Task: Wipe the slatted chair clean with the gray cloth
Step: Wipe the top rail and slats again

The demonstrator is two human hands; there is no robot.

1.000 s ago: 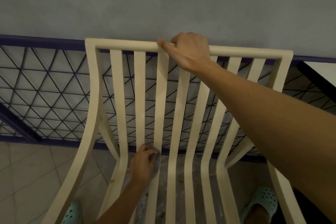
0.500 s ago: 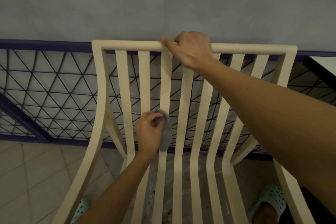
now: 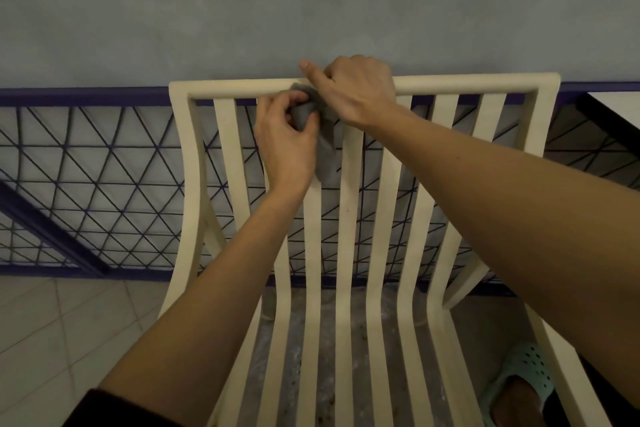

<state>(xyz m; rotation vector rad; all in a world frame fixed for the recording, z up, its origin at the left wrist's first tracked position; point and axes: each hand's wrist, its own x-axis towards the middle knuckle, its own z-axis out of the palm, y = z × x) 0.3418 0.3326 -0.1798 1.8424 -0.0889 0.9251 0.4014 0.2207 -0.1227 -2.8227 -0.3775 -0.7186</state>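
Head view. Pinching cloth (image 3: 323, 149) with left hand (image 3: 284, 139) against a slat (image 3: 312, 236) just under chair (image 3: 485, 85) rail; hanging 12-to-6 along that slat. Gripping rail with right hand (image 3: 356, 90) at 1 o'clock, touching cloth. Likely wiping next toward 6, left hand nearer.

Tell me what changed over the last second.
The left hand, pinching the gray cloth, slid up the back of the slatted chair, from near the seat to just under the top rail, ending beside the right hand. The right hand kept gripping the top rail; the chair did not visibly shift.
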